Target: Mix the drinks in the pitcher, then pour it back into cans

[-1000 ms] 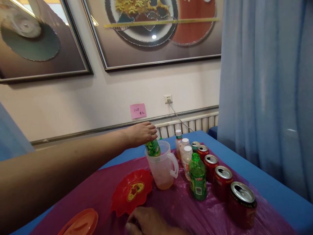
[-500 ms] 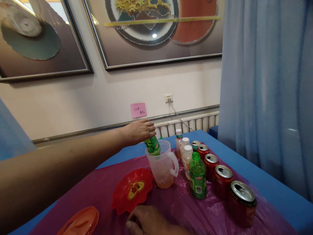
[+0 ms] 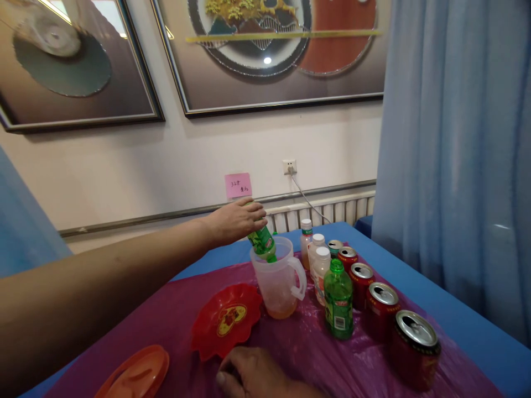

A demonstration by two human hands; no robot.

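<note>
My left hand (image 3: 238, 221) is closed around a green bottle (image 3: 263, 242), tilted with its mouth down inside the rim of a clear plastic pitcher (image 3: 274, 282). A little pale amber liquid lies in the bottom of the pitcher, whose handle points right. My right hand (image 3: 259, 373) rests low on the table, just in front of a red scalloped plate (image 3: 207, 331). Its fingers are curled in and partly hidden; I cannot make out anything inside them. A second green bottle (image 3: 339, 301) stands uncapped to the right of the pitcher.
Several opened drink cans (image 3: 384, 309) stand in a row on the right, beside white-capped bottles (image 3: 321, 271). An orange lid (image 3: 139, 373) lies at the front left. Purple plastic film (image 3: 174, 309) covers part of the blue table (image 3: 468, 320). A plugged-in socket (image 3: 289, 167) is on the wall behind.
The bottle in my left hand has tipped further, its neck deeper in the pitcher. The whole view has shifted slightly; my right hand stays by the red plate.
</note>
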